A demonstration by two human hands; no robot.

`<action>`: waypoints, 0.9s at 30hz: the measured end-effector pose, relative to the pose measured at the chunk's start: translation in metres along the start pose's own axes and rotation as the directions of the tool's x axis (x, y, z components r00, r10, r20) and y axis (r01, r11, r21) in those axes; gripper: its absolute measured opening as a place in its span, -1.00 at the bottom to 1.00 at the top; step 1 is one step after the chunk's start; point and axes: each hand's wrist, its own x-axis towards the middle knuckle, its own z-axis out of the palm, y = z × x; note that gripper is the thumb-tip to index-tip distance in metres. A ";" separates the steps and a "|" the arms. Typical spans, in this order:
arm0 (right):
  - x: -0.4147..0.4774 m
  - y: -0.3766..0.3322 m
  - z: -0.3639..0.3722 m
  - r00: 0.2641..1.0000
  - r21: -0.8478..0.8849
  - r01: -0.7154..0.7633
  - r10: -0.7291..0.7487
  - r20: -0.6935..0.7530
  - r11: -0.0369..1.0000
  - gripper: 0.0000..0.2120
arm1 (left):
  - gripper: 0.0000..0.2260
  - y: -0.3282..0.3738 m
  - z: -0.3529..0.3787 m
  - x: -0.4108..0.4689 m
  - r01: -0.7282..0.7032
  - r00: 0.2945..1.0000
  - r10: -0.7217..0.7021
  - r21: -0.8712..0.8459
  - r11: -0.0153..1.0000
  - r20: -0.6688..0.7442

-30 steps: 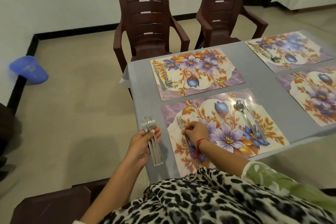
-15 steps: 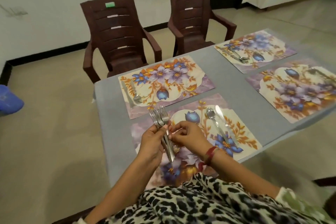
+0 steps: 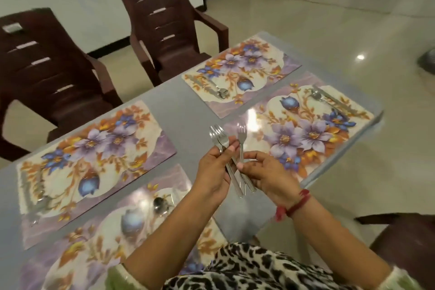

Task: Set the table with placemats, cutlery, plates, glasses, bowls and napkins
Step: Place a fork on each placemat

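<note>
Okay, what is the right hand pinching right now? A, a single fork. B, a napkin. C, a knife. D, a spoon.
A: the right hand pinches a single fork by its handle, tines up, apart from the bunch of forks gripped in the left hand.

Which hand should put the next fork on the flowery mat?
Right. The right hand pinches a single fork, its tines over the edge of the near right placemat, which shows no fork yet. The left hand grips the bundle of forks.
</note>
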 end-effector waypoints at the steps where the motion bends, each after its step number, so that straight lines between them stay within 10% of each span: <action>1: 0.007 -0.006 -0.014 1.000 -0.010 -0.030 0.030 0.010 1.000 -0.79 | -0.82 -0.007 0.010 0.010 0.010 1.000 -0.010 -0.002 1.000 -0.013; 11: 0.074 -0.025 -0.082 0.968 -0.326 0.094 -0.163 -0.192 0.941 -0.86 | -0.83 -0.014 0.019 0.059 0.034 0.972 -0.041 -0.033 0.999 -0.230; 17: 0.117 -0.005 -0.102 0.948 -0.960 0.019 -0.309 -0.071 0.279 -0.66 | -0.83 -0.021 -0.009 0.065 0.043 0.927 -0.065 -0.069 0.997 -0.370; 27: 0.115 0.042 -0.093 0.914 -1.000 0.030 -0.404 0.028 0.000 -0.70 | -0.83 -0.033 -0.032 0.048 0.062 0.918 -0.103 -0.120 0.991 -0.383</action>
